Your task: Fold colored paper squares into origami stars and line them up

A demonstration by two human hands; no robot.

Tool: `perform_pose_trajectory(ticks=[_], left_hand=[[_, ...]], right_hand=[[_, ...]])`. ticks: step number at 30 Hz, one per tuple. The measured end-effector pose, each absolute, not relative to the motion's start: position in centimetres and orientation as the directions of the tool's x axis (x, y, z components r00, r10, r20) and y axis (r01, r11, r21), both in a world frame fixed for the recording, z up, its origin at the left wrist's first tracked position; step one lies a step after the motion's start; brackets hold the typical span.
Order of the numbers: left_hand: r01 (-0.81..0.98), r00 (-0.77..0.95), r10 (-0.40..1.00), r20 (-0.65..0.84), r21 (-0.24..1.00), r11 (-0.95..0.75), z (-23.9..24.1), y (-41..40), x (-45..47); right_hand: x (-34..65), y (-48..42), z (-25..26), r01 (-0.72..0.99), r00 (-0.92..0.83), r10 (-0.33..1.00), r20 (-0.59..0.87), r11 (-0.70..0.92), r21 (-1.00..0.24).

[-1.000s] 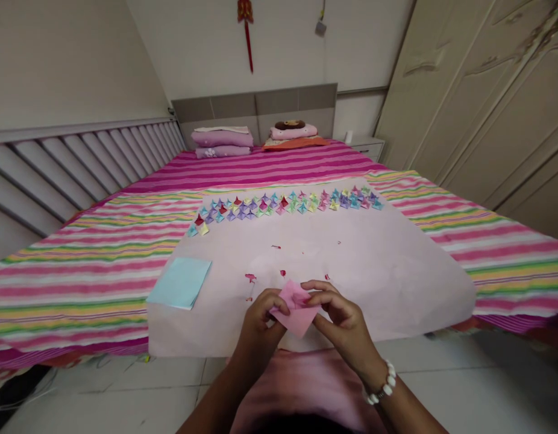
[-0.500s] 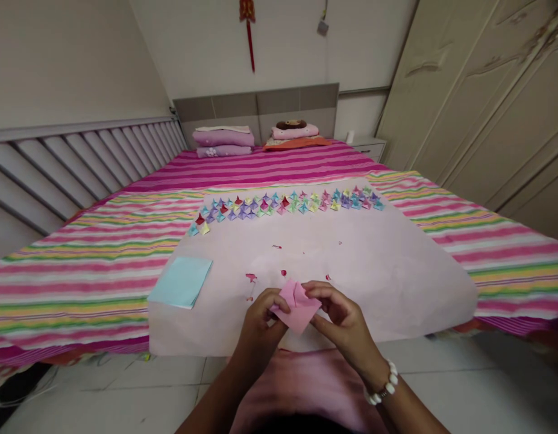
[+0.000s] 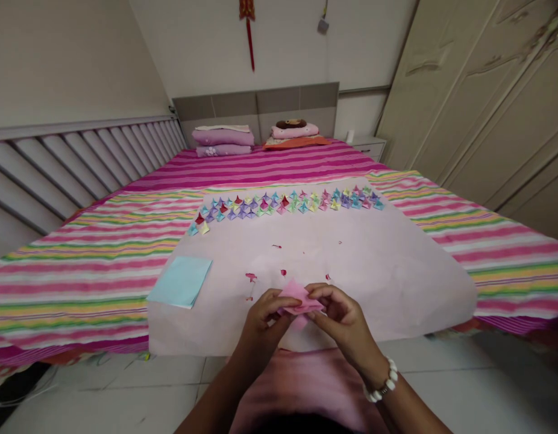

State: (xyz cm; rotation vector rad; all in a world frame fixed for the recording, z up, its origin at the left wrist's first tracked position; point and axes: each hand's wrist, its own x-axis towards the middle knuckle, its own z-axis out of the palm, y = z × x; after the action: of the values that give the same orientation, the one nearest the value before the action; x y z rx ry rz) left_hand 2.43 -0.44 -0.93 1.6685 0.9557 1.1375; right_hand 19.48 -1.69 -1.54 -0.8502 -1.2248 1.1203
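A small pink paper [image 3: 298, 298], partly folded, is held just above the near edge of a large pale pink sheet [image 3: 373, 265] spread on the bed. My left hand [image 3: 263, 317] pinches its left side and my right hand [image 3: 339, 316], with a white bead bracelet on the wrist, pinches its right side. The paper lies almost flat between my fingers. Farther back on the sheet, several small folded paper shapes [image 3: 288, 204] in many colours lie in rows. A stack of light blue paper squares [image 3: 181, 281] rests to the left of my hands.
The bed has a striped pink, green and yellow cover [image 3: 80, 265]. Folded bedding and pillows [image 3: 222, 141] lie by the headboard. A slatted rail [image 3: 71, 169] runs along the left, wardrobe doors [image 3: 487, 102] stand on the right. Small pink paper scraps [image 3: 250, 278] dot the sheet.
The pink paper has been tipped from facing me to lying nearly flat, and its lower corner has been folded in. Both hands stayed in place at the sheet's near edge.
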Motion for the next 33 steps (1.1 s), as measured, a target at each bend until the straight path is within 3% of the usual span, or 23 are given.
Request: perform_pose_trajectory(ticks=[17,24,28,33], left_hand=[[-0.035,0.309,0.937,0.164,0.986,-0.161,-0.5,-0.2,1.8],[-0.199,0.313,0.949,0.028,0.979,0.037,-1.2,-0.2,1.6],[-0.103,0.187,0.981,-0.056,0.992,0.076,-1.0,-0.2,2.1],[0.007,0.1,0.995,-0.025,1.0,0.024,-1.1,-0.2,2.6]], right_hand=[[19.9,-1.6,-1.9,-0.158,-0.051,0.978,0.202,0.192,-0.969],[20.0,-1.6,-1.8,-0.069,-0.04,0.968,0.249,0.246,-0.967],[20.0,-1.7,-1.7,-0.046,-0.058,0.96,0.275,0.272,-0.961],[20.2,-1.8,-1.7,-0.071,-0.104,0.956,0.275,0.269,-0.961]])
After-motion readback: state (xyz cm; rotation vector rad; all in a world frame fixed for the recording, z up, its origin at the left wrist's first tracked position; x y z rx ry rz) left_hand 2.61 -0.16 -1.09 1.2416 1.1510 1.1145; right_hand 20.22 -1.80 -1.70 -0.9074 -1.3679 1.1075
